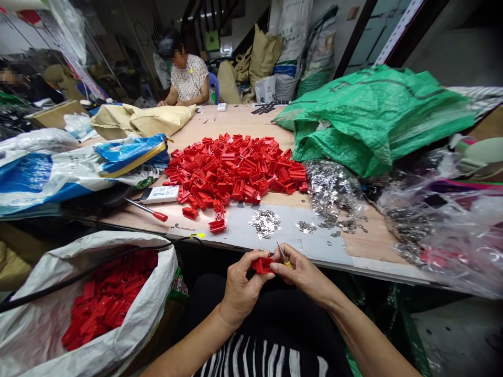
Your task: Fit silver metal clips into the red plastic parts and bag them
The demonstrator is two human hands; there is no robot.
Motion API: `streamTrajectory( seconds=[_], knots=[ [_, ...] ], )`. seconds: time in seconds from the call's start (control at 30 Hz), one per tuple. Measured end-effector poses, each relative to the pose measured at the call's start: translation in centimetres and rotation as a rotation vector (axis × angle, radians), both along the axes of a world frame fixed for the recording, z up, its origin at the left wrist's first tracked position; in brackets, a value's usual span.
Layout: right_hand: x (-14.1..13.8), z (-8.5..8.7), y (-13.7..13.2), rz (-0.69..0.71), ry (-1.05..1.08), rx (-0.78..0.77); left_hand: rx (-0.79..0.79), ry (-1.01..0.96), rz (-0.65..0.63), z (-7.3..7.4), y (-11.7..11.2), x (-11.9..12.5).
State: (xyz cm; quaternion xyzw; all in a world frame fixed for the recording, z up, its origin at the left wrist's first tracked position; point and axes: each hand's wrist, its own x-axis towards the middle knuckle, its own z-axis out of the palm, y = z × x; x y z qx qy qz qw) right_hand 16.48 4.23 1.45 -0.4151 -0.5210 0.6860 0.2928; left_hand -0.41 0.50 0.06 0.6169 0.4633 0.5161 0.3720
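Both hands meet just below the table's near edge, over my lap. My left hand point(240, 285) is closed around a small red plastic part point(262, 264), pinched between thumb and fingers. My right hand point(301, 269) touches the same part with its fingertips and grips a thin tool with a yellow handle point(283, 257), its metal tip pointing up. A large heap of the same red plastic parts point(236, 170) lies on the table ahead. Small piles of little silver metal pieces point(265, 222) sit on a grey sheet just beyond my hands.
A white sack point(129, 324) at lower left holds more red parts. A red-handled screwdriver point(147, 210) and a white box point(160, 194) lie left of the heap. Green bags point(373, 120) and clear bags of metal pieces point(432, 220) crowd the right. Another person point(184, 78) sits at the far end.
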Motion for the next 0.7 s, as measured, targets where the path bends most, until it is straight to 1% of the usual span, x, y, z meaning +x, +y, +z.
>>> streamTrajectory(
  seconds=[0.1, 0.2, 0.33, 0.53, 0.7],
  knots=[
    [0.1, 0.1, 0.0, 0.010, -0.005, 0.001, -0.011, -0.021, -0.007, 0.0, 0.0, 0.0],
    [0.1, 0.5, 0.1, 0.024, 0.014, -0.031, -0.017, -0.062, -0.019, 0.1, 0.1, 0.0],
    [-0.1, 0.9, 0.1, 0.008, 0.057, -0.073, -0.018, -0.085, -0.021, 0.2, 0.2, 0.2],
    [-0.3, 0.2, 0.0, 0.015, 0.165, -0.141, -0.030, -0.093, -0.029, -0.2, 0.0, 0.0],
    [-0.3, -0.2, 0.1, 0.003, 0.176, -0.210, -0.007, -0.080, -0.028, -0.5, 0.1, -0.1]
  ],
)
